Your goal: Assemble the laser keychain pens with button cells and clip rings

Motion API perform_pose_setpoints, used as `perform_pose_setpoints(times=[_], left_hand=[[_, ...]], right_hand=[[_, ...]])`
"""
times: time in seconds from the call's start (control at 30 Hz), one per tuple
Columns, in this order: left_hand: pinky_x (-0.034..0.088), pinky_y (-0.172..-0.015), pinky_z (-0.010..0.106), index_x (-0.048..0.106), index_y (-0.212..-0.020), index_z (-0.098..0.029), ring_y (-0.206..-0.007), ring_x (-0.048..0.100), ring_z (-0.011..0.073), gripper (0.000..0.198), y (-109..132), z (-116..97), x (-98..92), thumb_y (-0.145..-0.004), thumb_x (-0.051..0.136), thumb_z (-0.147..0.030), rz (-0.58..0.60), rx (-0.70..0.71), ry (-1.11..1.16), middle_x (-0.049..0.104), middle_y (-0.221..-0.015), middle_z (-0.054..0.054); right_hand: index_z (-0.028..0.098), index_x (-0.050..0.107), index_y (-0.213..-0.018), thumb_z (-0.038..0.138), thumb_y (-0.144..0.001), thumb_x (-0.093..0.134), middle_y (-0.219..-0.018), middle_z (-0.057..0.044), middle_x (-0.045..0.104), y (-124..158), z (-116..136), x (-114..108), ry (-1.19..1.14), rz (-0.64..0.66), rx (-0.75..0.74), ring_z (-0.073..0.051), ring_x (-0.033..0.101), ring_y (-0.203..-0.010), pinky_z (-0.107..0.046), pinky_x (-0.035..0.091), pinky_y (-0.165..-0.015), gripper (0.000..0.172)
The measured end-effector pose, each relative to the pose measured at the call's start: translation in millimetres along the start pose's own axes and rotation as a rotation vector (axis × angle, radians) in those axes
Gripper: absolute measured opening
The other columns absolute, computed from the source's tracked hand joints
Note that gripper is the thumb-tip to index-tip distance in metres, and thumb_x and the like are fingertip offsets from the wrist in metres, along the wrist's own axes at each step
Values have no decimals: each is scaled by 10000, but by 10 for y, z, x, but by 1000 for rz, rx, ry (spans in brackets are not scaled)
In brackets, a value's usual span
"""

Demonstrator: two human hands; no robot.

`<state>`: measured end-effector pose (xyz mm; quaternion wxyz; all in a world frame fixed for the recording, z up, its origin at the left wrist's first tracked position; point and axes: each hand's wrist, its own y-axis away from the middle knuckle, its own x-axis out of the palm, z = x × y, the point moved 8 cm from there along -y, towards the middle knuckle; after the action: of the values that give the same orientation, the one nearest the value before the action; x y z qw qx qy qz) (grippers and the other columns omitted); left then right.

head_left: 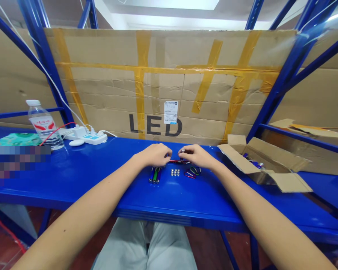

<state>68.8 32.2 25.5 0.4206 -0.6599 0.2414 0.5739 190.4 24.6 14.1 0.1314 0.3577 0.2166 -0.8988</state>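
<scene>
My left hand (157, 154) is closed, with its fingertips at the left end of a slim red metal tube (174, 161); the fingers partly hide that end. Between thumb and finger, my right hand (196, 155) pinches a small silver cylindrical piece (183, 150), just above the tube's right part. Below my left hand lie slim blue, green and purple tubes (155, 175) side by side with silver ends. Several silver button cells (175, 172) sit in neat rows in the middle. Beside them, under my right hand, are coloured carabiners (192, 172) in a small cluster.
An open cardboard box (259, 159) with blue and silver pieces stands at the right. On the left are a water bottle (45, 125), a green packet (22, 139) and a white power strip (94, 138) with cables. A large carton (109, 90) closes off the blue table's back.
</scene>
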Motion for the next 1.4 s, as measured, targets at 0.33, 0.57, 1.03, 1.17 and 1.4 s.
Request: perform_pose_setpoints(times=[0.33, 0.57, 1.03, 1.17, 1.4], left_hand=[[382, -595, 268, 687, -780, -207, -652, 593, 167, 165, 45, 95, 191, -749, 526, -183, 250, -67, 58, 702, -758, 36], [355, -580, 273, 668, -775, -183, -669, 587, 173, 123, -6, 64, 126, -765, 546, -187, 118, -79, 67, 689, -759, 48], [454, -719, 264, 682, -834, -165, -746, 605, 137, 90, -42, 56, -167, -825, 611, -219, -416, -114, 651, 710, -831, 19], [454, -703, 263, 684, -805, -154, -732, 604, 136, 89, -44, 112, -168, -805, 638, -230, -440, -143, 707, 705, -802, 28], [440, -578, 229, 664, -787, -130, -600, 570, 105, 99, -53, 114, -96, -781, 658, -229, -440, -192, 950, 651, -662, 14]], right_hand=[[179, 555, -696, 351, -868, 523, -723, -13, 511, -2, 19, -287, 279, -307, -33, -152, 460, -687, -292, 356, -667, 245], [191, 495, -711, 292, -903, 481, -747, -19, 550, -8, 24, -247, 273, -290, -56, -170, 511, -725, -306, 379, -683, 217], [182, 621, -1109, 150, -890, 504, -907, -69, 615, 5, 170, -56, 230, -162, -214, -202, 563, -858, -347, 432, -787, 250], [188, 557, -1030, 131, -837, 556, -906, -51, 582, 46, 215, -163, 183, -303, -249, -182, 536, -810, -322, 429, -734, 202], [198, 553, -838, 143, -822, 586, -832, -27, 546, 83, 286, -185, 182, -376, -315, -172, 514, -777, -303, 408, -699, 66]])
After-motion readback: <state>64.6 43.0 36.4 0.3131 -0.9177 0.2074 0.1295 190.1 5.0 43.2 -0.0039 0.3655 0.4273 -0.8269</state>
